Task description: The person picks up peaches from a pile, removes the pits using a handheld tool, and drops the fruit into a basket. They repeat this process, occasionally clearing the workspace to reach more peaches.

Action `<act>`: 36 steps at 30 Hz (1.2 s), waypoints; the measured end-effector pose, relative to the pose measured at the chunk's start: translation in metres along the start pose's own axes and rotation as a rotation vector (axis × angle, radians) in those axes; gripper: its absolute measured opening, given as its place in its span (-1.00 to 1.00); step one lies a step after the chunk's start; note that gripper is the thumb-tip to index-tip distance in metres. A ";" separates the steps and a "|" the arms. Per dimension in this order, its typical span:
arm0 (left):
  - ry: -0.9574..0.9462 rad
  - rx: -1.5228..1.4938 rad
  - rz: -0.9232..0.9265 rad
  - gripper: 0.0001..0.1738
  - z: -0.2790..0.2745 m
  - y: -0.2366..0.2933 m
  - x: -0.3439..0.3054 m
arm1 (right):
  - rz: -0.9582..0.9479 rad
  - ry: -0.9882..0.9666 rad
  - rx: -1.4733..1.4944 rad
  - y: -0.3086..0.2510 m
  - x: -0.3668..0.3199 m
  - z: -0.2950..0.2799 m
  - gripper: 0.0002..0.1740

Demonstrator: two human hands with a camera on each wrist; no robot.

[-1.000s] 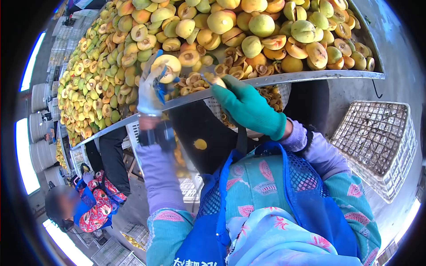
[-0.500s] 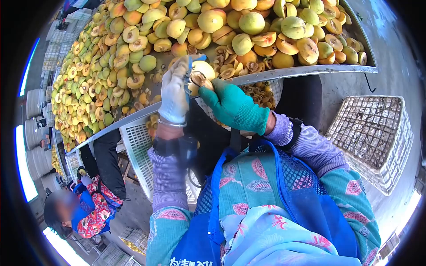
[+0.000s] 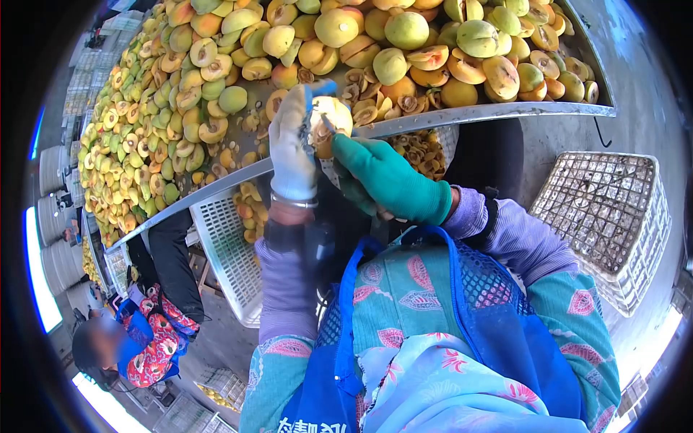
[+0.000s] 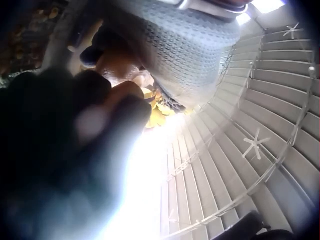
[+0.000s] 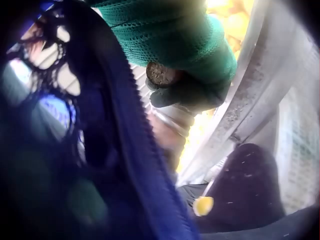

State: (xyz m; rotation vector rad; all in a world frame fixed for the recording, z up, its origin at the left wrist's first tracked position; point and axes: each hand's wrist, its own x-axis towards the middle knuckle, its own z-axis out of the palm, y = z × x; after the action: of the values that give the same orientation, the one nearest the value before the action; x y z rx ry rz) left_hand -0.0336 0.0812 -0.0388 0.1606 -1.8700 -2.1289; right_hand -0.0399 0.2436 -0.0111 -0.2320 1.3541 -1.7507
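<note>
At the table edge, my left hand (image 3: pixel 294 148), in a white glove with blue fingertips, grips a halved yellow peach (image 3: pixel 333 115) with its cut face toward the other hand. My right hand (image 3: pixel 397 180), in a green knitted glove, holds a pitting knife against that peach. The knife's thin blade (image 3: pixel 328 124) overlaps the brownish centre of the cut face. In the right wrist view, the round wooden butt of the knife handle (image 5: pixel 162 74) pokes out of the curled green fingers. The left wrist view is partly blocked by a dark, blurred glove.
Halved peaches (image 3: pixel 462 68) cover the metal-rimmed table (image 3: pixel 498 112). Brown cut-out scraps (image 3: pixel 415 155) fill a container under its edge. A white crate (image 3: pixel 227 245) with peaches stands below left, another crate (image 3: pixel 599 209) at right. Another person (image 3: pixel 155 332) works at left.
My left hand has come right with the peach, toward my body. The right hand has brought the knife onto its cut face, and in the last half second the blade has turned there.
</note>
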 end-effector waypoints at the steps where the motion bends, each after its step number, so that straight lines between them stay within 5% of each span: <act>1: 0.029 0.000 0.008 -0.47 0.000 -0.007 -0.001 | 0.161 -0.086 0.114 -0.011 -0.005 -0.002 -0.33; 5: 0.169 -0.061 -0.097 -0.48 0.013 -0.009 -0.010 | 0.127 -0.136 0.261 0.011 -0.003 0.000 -0.34; 7: 0.106 0.012 -0.190 -0.53 0.022 0.011 -0.008 | 0.151 -0.071 0.065 0.000 -0.007 -0.002 -0.35; 14: -0.206 0.241 -0.332 -0.59 0.014 0.020 0.022 | 0.130 0.011 0.076 0.010 -0.006 0.000 -0.38; 17: -0.288 0.177 -0.413 -0.58 0.008 0.022 0.033 | 0.224 -0.033 0.534 0.005 -0.006 0.009 -0.39; 18: -0.327 0.030 -0.481 -0.60 0.005 0.018 0.035 | 0.164 -0.012 0.442 0.006 -0.005 0.010 -0.38; 21: -0.405 0.206 -0.336 -0.62 0.011 0.017 0.040 | 0.053 0.043 0.323 0.017 -0.004 0.012 -0.36; 26: -0.109 -0.026 -0.320 -0.67 0.024 -0.008 0.036 | 0.147 0.007 0.598 0.010 0.005 0.011 -0.39; 29: -0.150 -0.187 -0.432 -0.64 0.019 -0.003 0.039 | 0.232 -0.229 0.914 0.009 0.007 -0.001 -0.42; 34: -0.467 0.068 -0.281 -0.56 0.013 -0.002 0.043 | 0.225 -0.110 0.654 0.005 -0.006 0.004 -0.47; 36: -0.425 0.058 -0.288 -0.54 0.022 0.007 0.040 | 0.222 -0.093 0.587 0.004 -0.014 0.003 -0.52</act>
State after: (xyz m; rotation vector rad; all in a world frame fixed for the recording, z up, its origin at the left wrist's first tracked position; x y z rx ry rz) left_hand -0.0763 0.0899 -0.0246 -0.0154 -2.2629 -2.4541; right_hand -0.0275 0.2513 -0.0083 0.1567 0.7216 -1.8366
